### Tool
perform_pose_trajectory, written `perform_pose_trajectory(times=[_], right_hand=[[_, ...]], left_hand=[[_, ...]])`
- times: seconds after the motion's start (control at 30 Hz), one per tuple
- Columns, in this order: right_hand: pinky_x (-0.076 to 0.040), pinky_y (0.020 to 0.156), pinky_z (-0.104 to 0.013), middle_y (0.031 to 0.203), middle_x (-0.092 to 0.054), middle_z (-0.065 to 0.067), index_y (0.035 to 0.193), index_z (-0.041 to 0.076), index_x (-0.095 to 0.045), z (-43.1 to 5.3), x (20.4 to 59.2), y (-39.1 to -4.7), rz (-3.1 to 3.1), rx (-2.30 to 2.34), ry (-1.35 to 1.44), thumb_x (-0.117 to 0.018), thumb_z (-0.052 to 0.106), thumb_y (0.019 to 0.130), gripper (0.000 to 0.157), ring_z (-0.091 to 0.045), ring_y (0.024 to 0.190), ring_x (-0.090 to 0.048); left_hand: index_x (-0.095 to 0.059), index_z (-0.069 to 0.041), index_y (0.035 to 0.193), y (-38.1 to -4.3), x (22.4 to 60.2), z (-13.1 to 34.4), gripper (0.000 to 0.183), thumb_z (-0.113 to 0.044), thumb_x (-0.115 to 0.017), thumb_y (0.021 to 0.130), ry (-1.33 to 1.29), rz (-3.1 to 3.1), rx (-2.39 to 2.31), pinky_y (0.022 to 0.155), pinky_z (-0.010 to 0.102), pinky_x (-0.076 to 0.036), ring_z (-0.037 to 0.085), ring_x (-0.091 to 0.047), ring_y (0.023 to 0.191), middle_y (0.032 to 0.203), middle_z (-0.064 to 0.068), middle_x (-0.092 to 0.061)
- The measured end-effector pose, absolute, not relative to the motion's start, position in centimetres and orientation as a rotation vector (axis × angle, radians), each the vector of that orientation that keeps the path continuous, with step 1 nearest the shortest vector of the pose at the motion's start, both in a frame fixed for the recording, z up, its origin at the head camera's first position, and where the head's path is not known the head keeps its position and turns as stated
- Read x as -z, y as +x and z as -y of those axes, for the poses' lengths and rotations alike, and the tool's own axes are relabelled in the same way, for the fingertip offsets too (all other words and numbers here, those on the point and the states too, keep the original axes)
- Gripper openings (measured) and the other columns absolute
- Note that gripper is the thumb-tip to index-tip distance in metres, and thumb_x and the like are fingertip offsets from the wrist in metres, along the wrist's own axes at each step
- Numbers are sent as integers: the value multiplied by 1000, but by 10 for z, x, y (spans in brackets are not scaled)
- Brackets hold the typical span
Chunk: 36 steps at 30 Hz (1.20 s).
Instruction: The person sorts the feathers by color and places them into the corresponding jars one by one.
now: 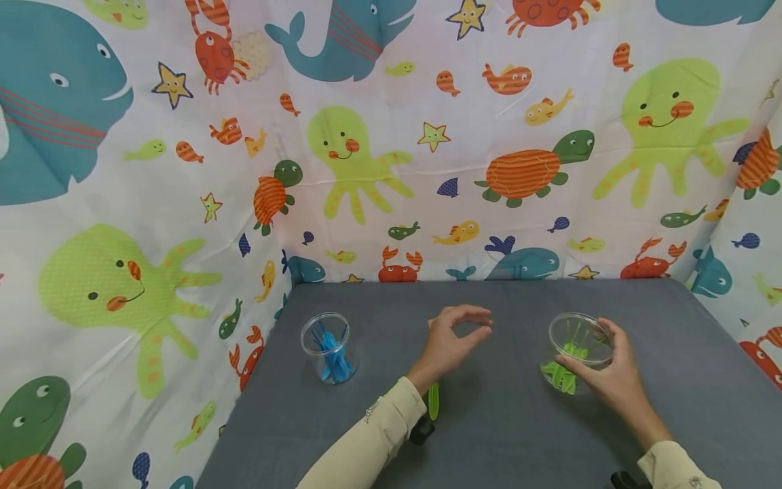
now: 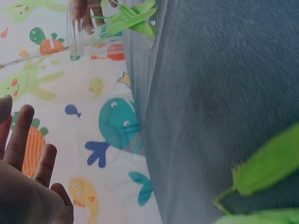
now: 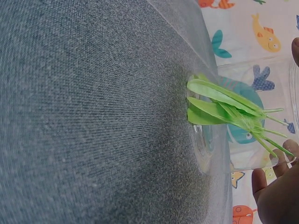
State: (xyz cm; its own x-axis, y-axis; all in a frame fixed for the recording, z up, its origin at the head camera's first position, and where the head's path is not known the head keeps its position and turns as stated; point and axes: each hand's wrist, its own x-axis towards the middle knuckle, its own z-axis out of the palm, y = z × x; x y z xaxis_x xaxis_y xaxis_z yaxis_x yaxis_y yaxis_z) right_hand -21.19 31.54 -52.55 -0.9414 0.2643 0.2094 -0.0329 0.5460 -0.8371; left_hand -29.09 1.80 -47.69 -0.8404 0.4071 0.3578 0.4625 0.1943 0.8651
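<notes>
Gripping the clear, round-rimmed cup (image 1: 551, 339) by its side near the rim, your right hand (image 1: 613, 373) is curved round it at the right of the head view. Inside it stand slender bright-green leaf-shaped pieces (image 1: 563, 377), broad ends down, thin stems leaning up toward the rim. Your left hand (image 1: 449, 345) hangs over the middle of the dark-grey tabletop (image 1: 489, 441), a narrow gap between thumb and fingers, holding nothing. Below that wrist lies a loose green leaf-shaped piece (image 1: 434, 402), its visible end pointing toward you. To your left, a second clear cup (image 1: 330, 313) holds a blue slender bundle (image 1: 334, 356), its thin ends tipped up and leftward. A white cloth with sea animals (image 1: 464, 122) hangs behind.

In your left wrist view, your left fingers are spread apart; a blurred green blade lies at lower right, its stem pointing toward the lower left.

In your right wrist view, the cup's contents slant lengthwise from base to rim, broad blades at the base; your fingers touch its side.
</notes>
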Motion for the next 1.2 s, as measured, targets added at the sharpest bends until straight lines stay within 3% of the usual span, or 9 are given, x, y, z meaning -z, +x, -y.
perform_pose_trajectory(times=[0.13, 0.27, 0.37, 0.53, 0.8, 1.07, 1.2], right_hand=[[-32, 97, -71, 157, -32, -29, 161, 7, -12, -316, 526, -212, 2471, -1341, -189, -85, 31, 83, 110, -46, 137, -34], [-38, 94, -45, 156, -34, -27, 161, 7, -13, -315, 526, -212, 2486, -1309, -206, -85, 32, 83, 110, -43, 136, -36], [-37, 92, -41, 156, -36, -27, 161, 7, -14, -314, 527, -211, 2490, -1300, -224, -85, 33, 83, 110, -41, 135, -37], [-32, 98, -67, 156, -34, -28, 162, 6, -12, -314, 528, -210, 2465, -1349, -226, -85, 31, 83, 110, -43, 136, -35], [-33, 96, -68, 156, -33, -30, 161, 5, -11, -315, 527, -210, 2473, -1334, -238, -85, 33, 83, 112, -45, 136, -34], [-34, 95, -66, 155, -34, -30, 161, 4, -13, -314, 527, -210, 2475, -1318, -231, -86, 32, 83, 110, -44, 136, -35], [-34, 95, -65, 154, -35, -29, 161, 4, -13, -313, 526, -210, 2481, -1315, -223, -86, 33, 83, 110, -44, 135, -36]], left_hand=[[-70, -38, 118, -291, 476, -4, 24, -34, -72, 95, -890, 2431, 1757, 112, 54, -21, 1, -54, 118, 110, -20, -74], [-70, -39, 115, -291, 476, 12, 20, -33, -71, 96, -926, 2506, 1715, 115, 54, -20, 1, -54, 118, 108, -21, -74], [-71, -39, 114, -292, 477, 25, 18, -33, -70, 97, -957, 2554, 1664, 117, 57, -17, 1, -55, 116, 108, -21, -73], [-71, -39, 115, -293, 478, 45, 19, -33, -70, 97, -993, 2597, 1590, 115, 58, -17, 3, -54, 115, 107, -21, -73], [-73, -37, 112, -295, 483, 73, 15, -32, -69, 98, -968, 2683, 1501, 114, 57, -20, 4, -55, 114, 106, -21, -72], [-74, -36, 108, -296, 490, 93, 14, -29, -71, 97, -992, 2782, 1486, 119, 65, -9, 6, -54, 114, 107, -19, -73], [-73, -35, 110, -293, 495, 99, 19, -22, -70, 98, -1060, 2870, 1414, 114, 61, -16, 9, -54, 113, 108, -20, -73]])
